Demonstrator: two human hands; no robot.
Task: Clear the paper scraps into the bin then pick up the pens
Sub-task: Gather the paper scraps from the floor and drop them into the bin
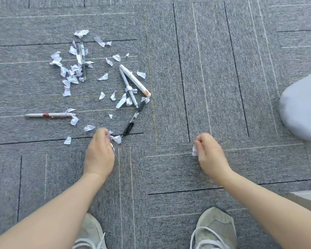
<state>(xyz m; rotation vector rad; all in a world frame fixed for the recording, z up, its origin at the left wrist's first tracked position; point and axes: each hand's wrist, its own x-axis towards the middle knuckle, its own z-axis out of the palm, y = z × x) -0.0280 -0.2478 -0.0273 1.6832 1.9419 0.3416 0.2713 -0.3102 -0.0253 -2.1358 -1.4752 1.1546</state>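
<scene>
Several torn white paper scraps (68, 72) lie scattered on the grey carpet at upper left. Among them lie several pens: a white and red pen (49, 115) at left, a black pen (132, 120), a thick white marker (135, 80), a thin pale pen (128, 88) and a clear pen (83, 62). My left hand (99, 153) is closed on scraps, just left of a loose scrap (117, 139) by the black pen's tip. My right hand (209, 153) is closed on a white scrap (194, 150), held apart to the right.
A pale grey rounded object (302, 106), perhaps a bin bag, sits at the right edge. My two grey shoes (216, 229) stand at the bottom. A light panel corner (307, 196) shows at lower right. Grey carpet tiles (169, 69) cover the floor.
</scene>
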